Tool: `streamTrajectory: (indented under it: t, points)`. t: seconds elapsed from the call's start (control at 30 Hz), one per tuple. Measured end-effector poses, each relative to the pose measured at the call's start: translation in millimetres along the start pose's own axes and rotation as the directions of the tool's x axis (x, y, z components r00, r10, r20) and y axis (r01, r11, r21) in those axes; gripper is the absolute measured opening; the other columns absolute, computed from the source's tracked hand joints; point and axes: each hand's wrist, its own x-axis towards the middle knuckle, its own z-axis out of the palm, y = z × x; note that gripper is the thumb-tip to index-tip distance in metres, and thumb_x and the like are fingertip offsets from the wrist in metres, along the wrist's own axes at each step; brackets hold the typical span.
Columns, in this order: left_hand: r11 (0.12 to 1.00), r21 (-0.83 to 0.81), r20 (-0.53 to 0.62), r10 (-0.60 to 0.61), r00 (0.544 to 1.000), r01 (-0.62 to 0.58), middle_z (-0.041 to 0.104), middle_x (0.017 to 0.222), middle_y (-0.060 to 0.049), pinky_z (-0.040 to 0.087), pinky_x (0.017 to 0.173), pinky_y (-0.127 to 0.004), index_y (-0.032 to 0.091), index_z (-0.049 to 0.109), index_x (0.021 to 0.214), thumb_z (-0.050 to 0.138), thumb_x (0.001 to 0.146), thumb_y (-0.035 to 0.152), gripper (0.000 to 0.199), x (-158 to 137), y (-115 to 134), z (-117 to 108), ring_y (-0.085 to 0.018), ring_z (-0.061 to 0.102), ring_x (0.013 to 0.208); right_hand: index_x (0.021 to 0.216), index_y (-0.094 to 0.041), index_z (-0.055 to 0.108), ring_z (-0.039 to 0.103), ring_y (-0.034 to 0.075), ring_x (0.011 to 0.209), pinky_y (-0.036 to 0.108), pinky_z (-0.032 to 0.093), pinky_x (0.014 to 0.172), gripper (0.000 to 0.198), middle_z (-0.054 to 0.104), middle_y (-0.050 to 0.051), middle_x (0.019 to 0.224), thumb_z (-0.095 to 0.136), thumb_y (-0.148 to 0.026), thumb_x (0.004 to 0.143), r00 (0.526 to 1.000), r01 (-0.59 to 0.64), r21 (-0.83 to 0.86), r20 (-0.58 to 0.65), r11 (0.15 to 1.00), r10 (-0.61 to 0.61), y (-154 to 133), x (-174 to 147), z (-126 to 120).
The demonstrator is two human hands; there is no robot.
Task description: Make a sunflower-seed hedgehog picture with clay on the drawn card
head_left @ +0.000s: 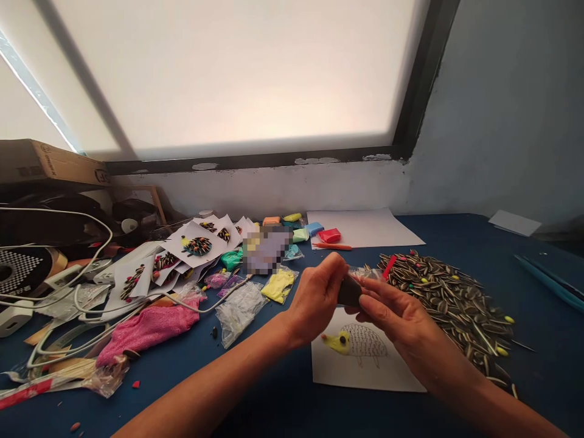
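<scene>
Both hands are raised over a white sheet of paper [369, 374]. My left hand [317, 298] is closed, its thumb and fingers pinching the near side of a black lump that looks like modelling clay [350, 292]. On the other side, my right hand [399, 310] grips the same lump between thumb and fingers. Part of the lump is hidden by the fingers. Below it, the paper bears a drawn hedgehog [367, 342], its body covered in small scale marks. The head is yellow clay [336, 344] with a black eye and a reddish nose tip.
A heap of sunflower seeds [442, 298] spreads to the right. Behind lie coloured clay packs, including a red one [329, 235], on a large white sheet [374, 225]. Finished seed pictures [196, 243], a pink cloth [152, 328], plastic bags [241, 310] and white cables crowd the left.
</scene>
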Motion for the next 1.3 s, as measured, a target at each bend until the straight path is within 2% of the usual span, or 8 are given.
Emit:
streamTrajectory:
  t: [0.2,0.37,0.5,0.63,0.73,0.9,1.13,1.3]
  points:
    - [1.000,-0.010,-0.056,0.016,0.998,-0.016,0.044,0.062,0.005,0.032,0.054,-0.020,0.020,0.039,0.073,0.038,0.099,0.036,0.030,2.3,2.1,-1.4,-0.009,0.037,0.056,0.089,-0.027,0.077,0.062,0.019,0.080,0.036,0.049,0.081,0.031,0.071,0.003,0.085,0.076,-0.054,0.072,0.998,0.034,-0.016,-0.050,0.999,-0.035,-1.5,0.5,-3.4]
    - [0.985,-0.156,-0.078,-0.090,0.993,0.076,0.047,0.065,0.005,0.032,0.047,-0.020,0.021,0.040,0.079,0.036,0.100,0.043,0.031,1.2,5.4,2.2,-0.008,0.042,0.048,0.104,-0.031,0.076,0.063,0.021,0.087,0.040,0.046,0.089,0.034,0.073,0.004,0.102,0.072,-0.053,0.078,0.999,0.048,-0.054,-0.014,0.997,-0.049,-0.2,-1.5,-2.8]
    - [0.999,0.026,-0.102,-0.023,0.994,0.025,0.038,0.060,0.006,0.028,0.051,-0.021,0.020,0.036,0.074,0.036,0.101,0.039,0.033,-2.9,7.7,4.2,-0.009,0.034,0.053,0.113,-0.033,0.073,0.063,0.021,0.094,0.040,0.044,0.092,0.037,0.071,0.004,0.113,0.069,-0.051,0.082,0.998,-0.008,0.006,0.069,1.000,0.007,3.7,-4.8,3.8]
    - [0.994,0.099,-0.050,0.044,0.998,-0.039,0.040,0.061,0.006,0.026,0.053,-0.023,0.020,0.036,0.074,0.037,0.101,0.033,0.029,-4.7,9.0,3.3,-0.009,0.030,0.055,0.103,-0.031,0.076,0.063,0.020,0.091,0.038,0.046,0.087,0.034,0.073,0.004,0.102,0.075,-0.052,0.075,0.999,-0.052,0.109,0.001,0.993,0.052,4.0,-3.6,5.2]
    - [0.999,0.029,-0.085,0.038,0.996,-0.035,0.040,0.060,0.006,0.028,0.053,-0.022,0.020,0.038,0.073,0.039,0.100,0.034,0.030,-3.5,9.1,4.2,-0.009,0.032,0.055,0.092,-0.029,0.077,0.060,0.019,0.087,0.033,0.046,0.082,0.030,0.072,0.003,0.094,0.079,-0.050,0.071,0.998,0.002,0.089,-0.065,0.996,0.004,2.3,-0.3,1.9]
    - [0.985,-0.174,-0.130,-0.041,0.991,0.018,0.048,0.063,0.005,0.034,0.050,-0.019,0.020,0.040,0.075,0.039,0.100,0.036,0.031,-1.4,8.5,8.5,-0.008,0.041,0.052,0.091,-0.028,0.077,0.056,0.016,0.079,0.031,0.044,0.081,0.028,0.069,0.000,0.084,0.078,-0.049,0.072,0.993,0.064,0.028,-0.103,0.998,-0.061,5.1,0.8,-0.9]
    - [0.939,-0.326,-0.183,-0.175,0.967,0.109,0.044,0.065,0.005,0.034,0.041,-0.017,0.020,0.040,0.075,0.044,0.098,0.036,0.028,3.0,7.9,6.0,-0.007,0.041,0.046,0.108,-0.028,0.074,0.061,0.019,0.079,0.035,0.048,0.081,0.048,0.071,0.002,0.086,0.074,-0.059,0.072,0.991,0.043,-0.072,-0.127,0.996,-0.052,9.8,-8.7,10.6]
    - [0.983,-0.184,-0.204,-0.066,0.977,0.028,0.039,0.064,0.005,0.033,0.052,-0.019,0.019,0.039,0.072,0.044,0.098,0.032,0.029,6.2,2.3,1.3,-0.008,0.036,0.056,0.123,-0.026,0.069,0.062,0.022,0.083,0.041,0.045,0.091,0.058,0.068,0.002,0.074,0.060,-0.066,0.081,0.995,0.025,-0.138,-0.093,0.990,-0.038,14.0,-8.9,6.8]
